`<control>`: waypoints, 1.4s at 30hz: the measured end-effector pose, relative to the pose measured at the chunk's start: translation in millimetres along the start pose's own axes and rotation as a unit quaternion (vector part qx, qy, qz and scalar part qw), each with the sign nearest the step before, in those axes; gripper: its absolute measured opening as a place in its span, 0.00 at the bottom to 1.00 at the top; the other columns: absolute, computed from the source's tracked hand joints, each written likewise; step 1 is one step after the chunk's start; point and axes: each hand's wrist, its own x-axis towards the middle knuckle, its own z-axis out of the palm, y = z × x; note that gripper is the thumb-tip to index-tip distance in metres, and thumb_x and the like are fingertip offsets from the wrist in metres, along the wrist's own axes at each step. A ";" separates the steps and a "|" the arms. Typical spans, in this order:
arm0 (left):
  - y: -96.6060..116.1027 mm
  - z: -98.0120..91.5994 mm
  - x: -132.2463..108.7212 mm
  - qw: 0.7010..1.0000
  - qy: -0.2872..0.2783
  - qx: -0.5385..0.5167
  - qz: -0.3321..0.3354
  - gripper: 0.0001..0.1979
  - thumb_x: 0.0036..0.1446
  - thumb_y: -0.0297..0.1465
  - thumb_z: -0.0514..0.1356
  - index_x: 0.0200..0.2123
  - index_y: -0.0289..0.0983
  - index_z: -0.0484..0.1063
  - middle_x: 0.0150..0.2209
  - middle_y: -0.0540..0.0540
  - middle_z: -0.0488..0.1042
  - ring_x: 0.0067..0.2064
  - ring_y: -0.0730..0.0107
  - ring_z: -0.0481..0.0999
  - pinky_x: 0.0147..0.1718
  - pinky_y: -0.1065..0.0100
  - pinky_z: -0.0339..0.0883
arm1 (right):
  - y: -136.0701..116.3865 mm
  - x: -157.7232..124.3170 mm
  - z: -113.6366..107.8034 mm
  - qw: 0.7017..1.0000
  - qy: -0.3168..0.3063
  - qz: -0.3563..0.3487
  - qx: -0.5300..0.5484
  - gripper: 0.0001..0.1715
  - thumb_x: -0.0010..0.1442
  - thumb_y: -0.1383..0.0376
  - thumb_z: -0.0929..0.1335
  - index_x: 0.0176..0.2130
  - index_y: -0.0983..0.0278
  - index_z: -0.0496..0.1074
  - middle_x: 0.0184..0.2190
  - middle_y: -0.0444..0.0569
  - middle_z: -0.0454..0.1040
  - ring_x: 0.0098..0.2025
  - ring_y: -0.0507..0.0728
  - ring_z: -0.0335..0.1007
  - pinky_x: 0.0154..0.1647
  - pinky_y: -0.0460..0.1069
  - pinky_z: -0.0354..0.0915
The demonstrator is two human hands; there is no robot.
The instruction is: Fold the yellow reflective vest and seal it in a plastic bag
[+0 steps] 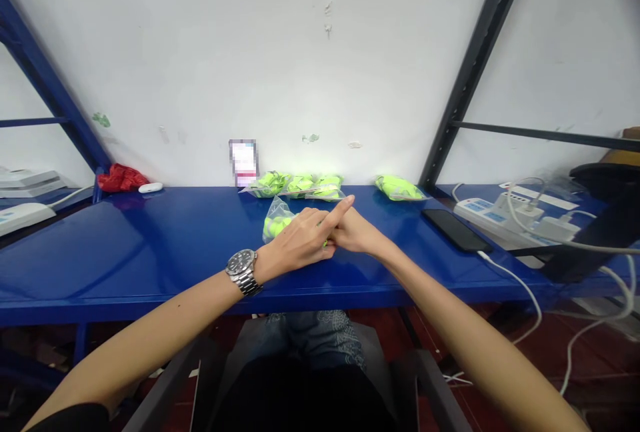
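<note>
My left hand (303,237), with a metal watch (243,269) on its wrist, is closed over a clear plastic bag (277,224) holding bright neon-yellow material. One of its digits sticks out toward my right hand (351,229). The right hand meets the left at the bag's right side, its fingers curled in and partly hidden. Slivers of yellow show between the two hands. Much of the bag is covered by my left hand, just above the blue table (200,245).
Several similar bags (301,185) lie along the wall, with another bag (399,188) to their right. A propped phone (245,163), red cloth (121,178) and white oval object (151,187) are at the back. At right lie a cabled black phone (456,231) and a power strip (500,215).
</note>
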 end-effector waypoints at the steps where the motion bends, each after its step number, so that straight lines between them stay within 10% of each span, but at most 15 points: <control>1: 2.5 0.2 2.3 1.000 -0.009 -0.002 -0.011 0.51 0.55 0.25 0.58 0.70 0.37 0.24 0.35 0.46 0.71 0.36 0.63 0.70 0.35 0.64 0.67 | -2.6 2.2 2.7 0.998 0.029 0.009 -0.058 0.06 0.52 0.69 0.66 0.24 0.64 0.66 0.21 0.45 0.66 0.25 0.52 0.58 0.27 0.47 0.54; 8: 5.6 4.8 3.8 0.999 0.001 0.012 -0.046 0.53 0.51 0.23 0.61 0.70 0.36 0.27 0.34 0.46 0.70 0.35 0.61 0.70 0.35 0.62 0.68 | -18.8 14.7 13.1 0.966 0.078 0.125 -0.214 0.04 0.54 0.68 0.65 0.29 0.64 0.71 0.27 0.55 0.72 0.26 0.56 0.63 0.27 0.49 0.53; 15: -11.7 3.5 -4.0 0.993 0.083 -0.002 -0.080 0.54 0.52 0.28 0.63 0.70 0.36 0.28 0.43 0.41 0.74 0.42 0.60 0.75 0.41 0.59 0.70 | -18.7 16.9 -11.9 0.984 -0.045 -0.038 -0.166 0.15 0.61 0.64 0.65 0.24 0.64 0.69 0.19 0.45 0.66 0.22 0.51 0.57 0.27 0.48 0.50; 23: -17.4 -10.1 0.9 0.987 0.122 -0.035 -0.101 0.51 0.57 0.32 0.61 0.69 0.35 0.26 0.55 0.32 0.69 0.44 0.61 0.75 0.39 0.60 0.73 | -45.9 -13.9 -9.6 0.975 0.082 -0.076 -0.192 0.17 0.66 0.61 0.60 0.43 0.65 0.74 0.27 0.47 0.73 0.24 0.51 0.58 0.30 0.49 0.51; 28: -8.5 -3.1 4.0 0.983 0.164 -0.057 -0.065 0.46 0.58 0.29 0.59 0.70 0.39 0.31 0.49 0.38 0.74 0.43 0.62 0.75 0.38 0.63 0.72 | -53.0 -8.0 -10.5 0.977 -0.013 -0.066 -0.202 0.18 0.63 0.61 0.59 0.26 0.64 0.66 0.23 0.45 0.66 0.24 0.51 0.53 0.30 0.50 0.47; 35: 3.2 2.9 7.5 0.987 0.095 -0.087 -0.096 0.47 0.54 0.25 0.58 0.70 0.37 0.34 0.40 0.43 0.74 0.37 0.64 0.75 0.35 0.65 0.71 | -26.2 13.1 -2.9 0.997 -0.062 -0.046 -0.007 0.12 0.55 0.64 0.57 0.22 0.63 0.58 0.27 0.46 0.64 0.28 0.52 0.56 0.29 0.50 0.50; 42: -13.2 -28.4 10.6 0.979 -0.058 -0.178 -0.077 0.41 0.51 0.33 0.65 0.66 0.40 0.51 0.59 0.36 0.63 0.55 0.55 0.69 0.52 0.56 0.68 | -14.9 6.8 -5.4 0.995 -0.047 -0.075 -0.054 0.10 0.50 0.68 0.63 0.20 0.63 0.59 0.19 0.39 0.57 0.23 0.49 0.50 0.26 0.48 0.46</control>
